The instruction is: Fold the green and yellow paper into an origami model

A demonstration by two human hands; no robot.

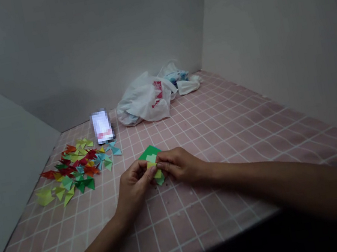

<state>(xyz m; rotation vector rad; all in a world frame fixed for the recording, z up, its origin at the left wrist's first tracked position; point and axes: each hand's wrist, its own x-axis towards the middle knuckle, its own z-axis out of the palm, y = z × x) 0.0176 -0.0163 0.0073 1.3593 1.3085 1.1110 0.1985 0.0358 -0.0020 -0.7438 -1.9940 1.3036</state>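
Both my hands meet at the middle of the pink tiled table (209,136). My left hand (135,184) and my right hand (177,164) pinch a small folded paper piece (155,172), yellow-green with a green tip below. It is held just over a stack of green square paper (149,153) that lies flat on the table. The fingers of both hands are closed on the piece, which they partly hide.
A heap of several folded paper shapes (76,168) in red, green, yellow and blue lies at the left. A small blurred box (102,126) stands behind it. White plastic bags (147,99) sit by the back wall. Grey walls enclose three sides.
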